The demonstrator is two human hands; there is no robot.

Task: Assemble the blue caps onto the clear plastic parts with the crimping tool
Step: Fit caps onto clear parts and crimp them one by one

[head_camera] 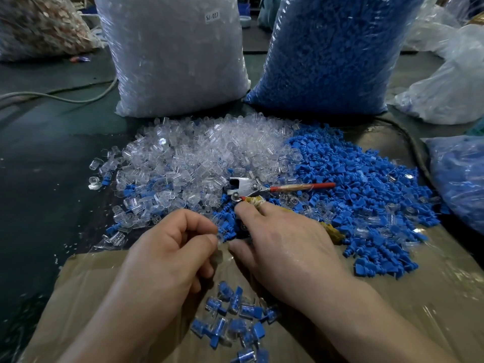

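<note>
Head view: dark worktop (52, 142), cardboard (432, 297), sacks (172, 61) behind; your left hand (167, 258) pinches a clear part (218, 238), right hand (285, 247) grips tool (245, 188).

Dim, cool light falls from overhead. My left hand (170, 247) and right hand (282, 244) throw soft shadows on the cardboard (419, 297), which shows pale glare at its right side. The clear bag (172, 56) glints. The wide lens bows the edges, and the far corners blur.

One readable label
A small white sticker (212, 16) on the tall clear plastic sack (178, 61) reads "SJ-017".
</note>
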